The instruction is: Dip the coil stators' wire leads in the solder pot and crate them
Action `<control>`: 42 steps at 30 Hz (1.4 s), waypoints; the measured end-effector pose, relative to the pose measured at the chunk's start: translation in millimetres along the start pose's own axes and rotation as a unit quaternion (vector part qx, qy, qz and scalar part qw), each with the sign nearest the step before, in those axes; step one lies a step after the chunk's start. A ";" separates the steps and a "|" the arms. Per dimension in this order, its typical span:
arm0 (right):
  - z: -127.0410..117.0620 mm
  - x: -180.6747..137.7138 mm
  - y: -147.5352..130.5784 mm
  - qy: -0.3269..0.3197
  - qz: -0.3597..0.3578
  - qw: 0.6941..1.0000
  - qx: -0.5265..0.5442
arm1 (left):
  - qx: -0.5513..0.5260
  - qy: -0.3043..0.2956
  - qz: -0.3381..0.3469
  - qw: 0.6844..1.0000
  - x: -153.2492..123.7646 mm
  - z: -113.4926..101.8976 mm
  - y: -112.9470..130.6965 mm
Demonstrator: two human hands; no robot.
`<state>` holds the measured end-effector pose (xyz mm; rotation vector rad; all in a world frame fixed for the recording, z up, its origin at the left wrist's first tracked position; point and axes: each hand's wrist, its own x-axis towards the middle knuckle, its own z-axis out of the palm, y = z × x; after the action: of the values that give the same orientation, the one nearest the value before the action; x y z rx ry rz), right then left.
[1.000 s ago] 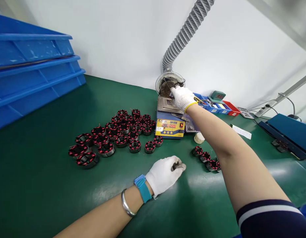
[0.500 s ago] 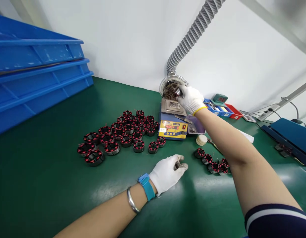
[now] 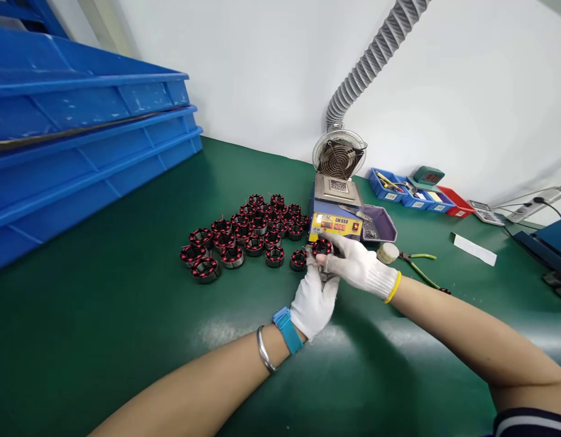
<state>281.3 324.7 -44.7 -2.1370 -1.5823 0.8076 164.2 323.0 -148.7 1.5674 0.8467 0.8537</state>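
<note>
A ring-shaped motor stator (image 3: 322, 247) with red and black windings is held in front of the solder pot (image 3: 337, 226). My right hand (image 3: 359, 264), in a white glove with a yellow cuff edge, grips it from the right between thumb and fingers. My left hand (image 3: 314, 303), also gloved, meets it from below and the left, its fingertips closed on the stator and partly covered by my right hand. Just left of my hands a single stator (image 3: 298, 260) stands on the bench, beside a cluster of several more stators (image 3: 255, 244).
Behind the pot is a fan (image 3: 339, 159) with a grey duct (image 3: 375, 57). Stacked blue crates (image 3: 93, 145) stand at left. To the right are a purple tray (image 3: 384, 224), a round pale tin (image 3: 388, 252), green-handled cutters (image 3: 421, 267), small blue bins (image 3: 389, 187) and a paper strip (image 3: 475, 249).
My right hand has come down from the fan with the stator, towards me. My left hand has joined it there. The view has shifted, so the bench things appear further right.
</note>
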 end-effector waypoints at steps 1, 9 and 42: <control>-0.2 -2.6 1.7 -0.038 0.003 0.998 0.041 | -0.015 0.007 -0.007 1.000 0.9 -0.1 -2.1; -19.7 12.5 9.8 -0.142 0.114 0.972 0.150 | -0.105 -0.037 -0.010 0.994 4.3 4.5 -6.6; -78.1 156.4 17.1 0.257 -0.011 0.928 -0.268 | 0.026 -0.129 -0.033 0.991 6.7 4.1 3.6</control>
<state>376.3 471.7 -30.6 -2.4016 -1.6404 -0.2376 171.3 326.4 -145.1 1.6440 0.7326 0.5696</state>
